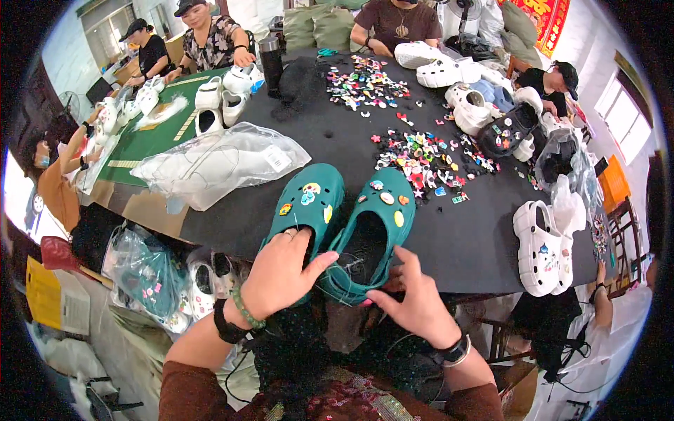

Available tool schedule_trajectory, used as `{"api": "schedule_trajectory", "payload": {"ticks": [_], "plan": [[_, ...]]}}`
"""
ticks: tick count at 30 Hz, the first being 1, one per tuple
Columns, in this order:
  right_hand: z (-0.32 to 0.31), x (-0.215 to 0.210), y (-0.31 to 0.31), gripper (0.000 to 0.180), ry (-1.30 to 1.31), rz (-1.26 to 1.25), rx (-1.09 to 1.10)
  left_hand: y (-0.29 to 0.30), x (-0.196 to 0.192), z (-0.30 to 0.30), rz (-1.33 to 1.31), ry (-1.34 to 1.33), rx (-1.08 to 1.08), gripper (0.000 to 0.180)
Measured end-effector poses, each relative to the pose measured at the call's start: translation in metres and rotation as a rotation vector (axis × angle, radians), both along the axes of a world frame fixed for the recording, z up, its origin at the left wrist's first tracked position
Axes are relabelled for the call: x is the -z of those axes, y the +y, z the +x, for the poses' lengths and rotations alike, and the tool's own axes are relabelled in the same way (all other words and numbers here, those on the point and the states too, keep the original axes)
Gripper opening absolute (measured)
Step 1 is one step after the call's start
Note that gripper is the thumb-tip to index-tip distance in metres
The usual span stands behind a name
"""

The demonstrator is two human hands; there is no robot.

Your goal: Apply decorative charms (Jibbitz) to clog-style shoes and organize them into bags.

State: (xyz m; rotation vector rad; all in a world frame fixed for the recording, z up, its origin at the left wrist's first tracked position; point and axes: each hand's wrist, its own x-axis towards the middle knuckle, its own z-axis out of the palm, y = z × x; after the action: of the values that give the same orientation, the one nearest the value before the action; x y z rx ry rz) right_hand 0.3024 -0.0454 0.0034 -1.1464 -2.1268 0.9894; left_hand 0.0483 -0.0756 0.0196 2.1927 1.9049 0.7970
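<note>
Two dark green clogs lie side by side in front of me at the table's near edge, toes pointing away. Colourful charms sit on both toes. My left hand [279, 272] has its fingers inside the opening of the left clog [311, 195], so their tips are hidden; its thumb reaches over toward the other shoe. Around the heel of the right clog [388, 208] curves my right hand [414, 300], thumb at the back and fingers against the outer side. A thin clear strand shows inside that heel.
Loose charms [421, 163] lie in heaps beyond the clogs. A clear plastic bag [223, 163] rests at left, near a black tumbler [270, 67]. White clogs [539, 247] stand at right, with more piled behind. Several people work around the black table [477, 242].
</note>
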Motion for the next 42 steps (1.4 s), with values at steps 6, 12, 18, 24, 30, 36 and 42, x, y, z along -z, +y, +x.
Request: {"api": "schedule_trajectory", "payload": {"ticks": [6, 12, 18, 24, 30, 36, 42], "plan": [[-0.008, 0.004, -0.02, 0.085, 0.021, -0.048, -0.107, 0.016, -0.011, -0.008, -0.152, 0.071, -0.015, 0.059], [-0.031, 0.019, -0.045, 0.077, 0.255, -0.13, -0.351, 0.021, 0.004, -0.012, 0.112, 0.185, 0.135, 0.021], [-0.063, 0.035, -0.045, 0.065, 0.23, -0.039, -0.472, 0.011, 0.01, 0.002, 0.086, 0.202, 0.052, 0.026], [-0.051, 0.054, -0.044, 0.06, 0.141, -0.01, -0.553, -0.002, 0.033, 0.001, 0.096, 0.109, -0.03, 0.076], [-0.045, 0.049, -0.042, 0.054, 0.095, 0.071, -0.498, 0.014, 0.031, -0.002, 0.078, -0.023, -0.055, 0.094], [-0.051, 0.031, -0.017, 0.049, 0.15, 0.131, -0.411, 0.052, 0.034, -0.015, 0.191, -0.269, 0.041, 0.11], [-0.047, 0.031, -0.019, 0.058, 0.064, 0.049, -0.477, 0.047, 0.038, -0.002, 0.23, -0.59, -0.074, 0.051]]}}
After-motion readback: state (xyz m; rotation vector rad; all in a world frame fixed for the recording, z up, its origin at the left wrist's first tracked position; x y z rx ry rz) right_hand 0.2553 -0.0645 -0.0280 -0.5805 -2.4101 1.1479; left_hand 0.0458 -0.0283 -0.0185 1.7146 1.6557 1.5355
